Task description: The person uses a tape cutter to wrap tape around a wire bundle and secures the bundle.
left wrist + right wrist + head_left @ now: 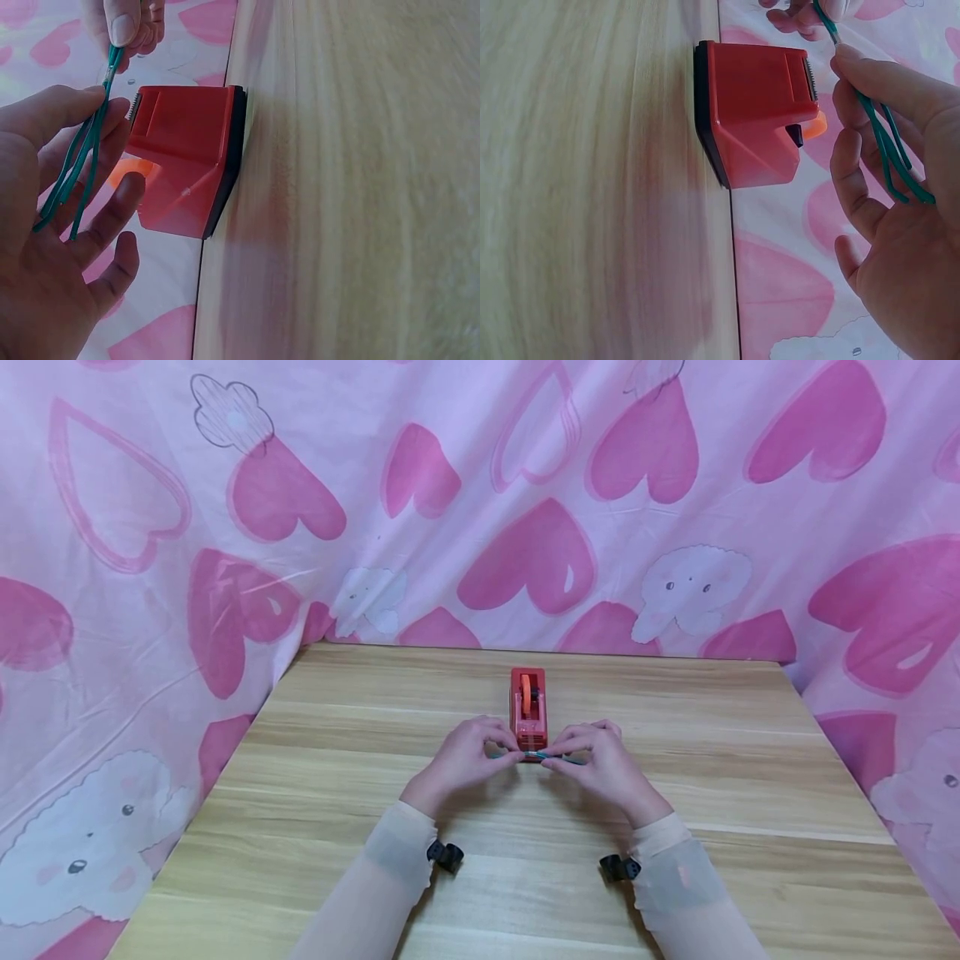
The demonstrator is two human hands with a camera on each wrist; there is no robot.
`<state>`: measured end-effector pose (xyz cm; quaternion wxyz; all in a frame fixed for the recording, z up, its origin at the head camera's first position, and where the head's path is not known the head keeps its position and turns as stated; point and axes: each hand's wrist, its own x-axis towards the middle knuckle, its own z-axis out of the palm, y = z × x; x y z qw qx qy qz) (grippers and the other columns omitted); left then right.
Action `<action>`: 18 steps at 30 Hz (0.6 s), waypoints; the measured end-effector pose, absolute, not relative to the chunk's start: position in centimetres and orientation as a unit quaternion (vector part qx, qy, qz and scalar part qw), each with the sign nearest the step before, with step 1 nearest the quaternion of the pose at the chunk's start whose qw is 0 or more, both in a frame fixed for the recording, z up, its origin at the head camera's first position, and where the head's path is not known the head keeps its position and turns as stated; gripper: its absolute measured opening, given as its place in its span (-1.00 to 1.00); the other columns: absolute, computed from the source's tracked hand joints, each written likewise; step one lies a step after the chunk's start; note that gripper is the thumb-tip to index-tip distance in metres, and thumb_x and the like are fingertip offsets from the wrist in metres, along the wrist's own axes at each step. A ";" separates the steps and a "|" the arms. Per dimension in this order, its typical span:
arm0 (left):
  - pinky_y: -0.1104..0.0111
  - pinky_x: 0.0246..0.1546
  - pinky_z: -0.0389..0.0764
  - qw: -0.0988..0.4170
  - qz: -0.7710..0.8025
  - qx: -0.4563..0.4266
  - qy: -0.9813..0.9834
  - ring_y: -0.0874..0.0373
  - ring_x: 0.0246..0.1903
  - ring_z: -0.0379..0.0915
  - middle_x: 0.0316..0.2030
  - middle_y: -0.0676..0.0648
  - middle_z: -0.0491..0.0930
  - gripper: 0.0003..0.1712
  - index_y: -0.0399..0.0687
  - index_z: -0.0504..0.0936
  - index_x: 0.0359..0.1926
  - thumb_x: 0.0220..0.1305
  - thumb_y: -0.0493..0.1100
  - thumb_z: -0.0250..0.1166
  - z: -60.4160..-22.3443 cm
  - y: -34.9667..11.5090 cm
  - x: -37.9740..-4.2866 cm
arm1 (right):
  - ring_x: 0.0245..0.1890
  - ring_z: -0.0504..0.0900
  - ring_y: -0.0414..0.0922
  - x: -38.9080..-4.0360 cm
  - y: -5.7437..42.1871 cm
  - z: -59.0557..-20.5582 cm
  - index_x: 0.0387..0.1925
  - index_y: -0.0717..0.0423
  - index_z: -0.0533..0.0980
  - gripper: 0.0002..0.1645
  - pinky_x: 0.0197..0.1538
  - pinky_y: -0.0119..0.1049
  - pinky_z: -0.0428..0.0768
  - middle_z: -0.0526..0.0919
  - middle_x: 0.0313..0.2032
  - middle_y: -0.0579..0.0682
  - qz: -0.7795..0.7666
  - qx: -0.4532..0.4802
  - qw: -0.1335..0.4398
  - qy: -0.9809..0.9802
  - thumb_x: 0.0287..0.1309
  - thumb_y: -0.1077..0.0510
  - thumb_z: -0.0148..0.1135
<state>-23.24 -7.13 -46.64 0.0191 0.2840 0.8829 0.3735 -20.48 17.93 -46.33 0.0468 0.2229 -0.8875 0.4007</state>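
A bundle of thin green strands (91, 139), looking like cord or wire, spans between my two hands. My left hand (467, 758) pinches one side of it between thumb and forefinger. The other side is pinched by my right hand (598, 767), and loose green ends (889, 146) hang down past that palm. A short pale, shiny section shows on the bundle between the fingertips; its material is unclear. Just behind, a red tape dispenser (529, 732) stands upright, its toothed edge facing me. In the head view the bundle overlaps the dispenser's front.
An orange tape roll (527, 692) sits inside the dispenser. Everything stands over a wood-grain table (360, 718). A pink curtain with hearts (525, 560) encloses the back and both sides of the table. Each wrist wears a small black camera (446, 856).
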 end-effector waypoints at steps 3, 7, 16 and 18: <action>0.19 0.15 0.57 0.014 0.369 0.287 0.884 0.26 -0.04 0.53 -0.19 0.23 0.70 -0.93 0.16 0.85 -0.28 0.29 -0.03 0.48 -46.5 -7.1 -23.2 | -0.15 0.64 -0.22 -20.4 18.0 -46.3 -0.26 -0.21 0.82 -0.84 0.38 0.15 0.03 0.73 -0.32 -0.34 0.405 0.221 0.049 -0.886 0.11 0.12 0.57; 0.23 0.10 0.56 0.011 0.364 0.287 0.886 0.28 -0.06 0.50 -0.19 0.25 0.69 -0.95 0.17 0.86 -0.28 0.27 -0.03 0.50 -46.5 -7.1 -23.1 | -0.15 0.64 -0.22 -20.4 17.9 -46.4 -0.26 -0.21 0.82 -0.84 0.39 0.16 0.03 0.72 -0.32 -0.34 0.407 0.221 0.052 -0.885 0.11 0.13 0.57; 0.25 0.06 0.54 -0.002 0.355 0.285 0.890 0.27 -0.05 0.40 -0.22 0.25 0.68 -0.94 0.15 0.87 -0.28 0.21 -0.06 0.55 -46.5 -7.3 -23.1 | -0.13 0.63 -0.20 -20.4 17.7 -46.4 -0.27 -0.22 0.82 -0.82 0.43 0.27 -0.02 0.73 -0.32 -0.34 0.407 0.221 0.055 -0.885 0.09 0.14 0.58; 0.25 0.06 0.54 -0.003 0.356 0.286 0.890 0.27 -0.05 0.40 -0.22 0.25 0.68 -0.93 0.15 0.87 -0.28 0.20 -0.07 0.56 -46.5 -7.3 -23.1 | -0.12 0.63 -0.20 -20.4 17.7 -46.4 -0.27 -0.22 0.82 -0.82 0.43 0.27 -0.02 0.73 -0.32 -0.34 0.407 0.220 0.056 -0.885 0.07 0.14 0.59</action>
